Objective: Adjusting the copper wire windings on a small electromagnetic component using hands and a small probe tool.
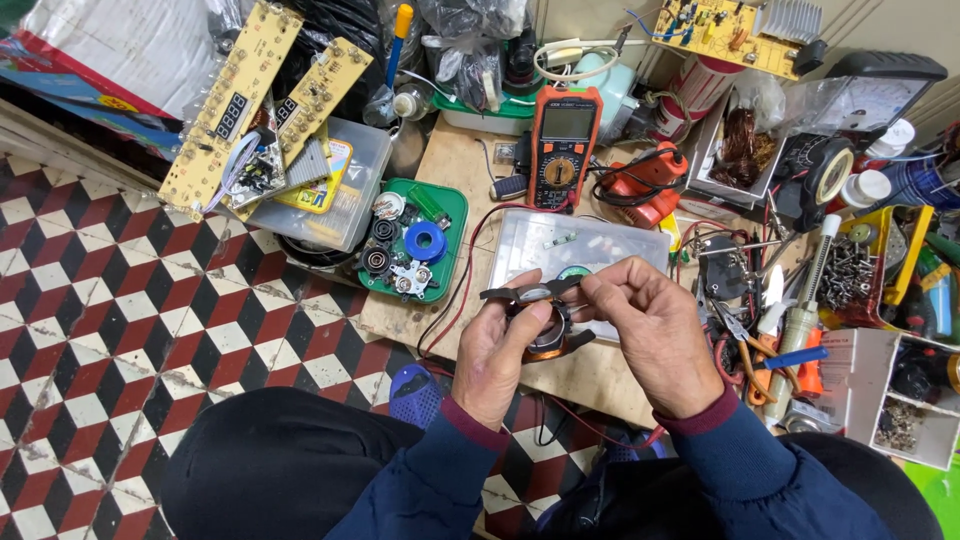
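My left hand (500,350) grips a small motor part with a copper wire coil (548,342) and black plastic pieces, held over the wooden board (455,165). My right hand (650,325) pinches the top of the same part, where a dark flat piece (530,293) sticks out to the left. Both hands are close together, just in front of a clear plastic box (585,245). Red and black thin wires (470,270) run under the hands across the board.
An orange multimeter (562,145) lies beyond the box. A green tray (415,240) with small round parts sits left. Circuit boards (235,100) lean at far left. Pliers, screwdrivers and a screw bin (850,270) crowd the right. Checkered floor (120,300) lies left.
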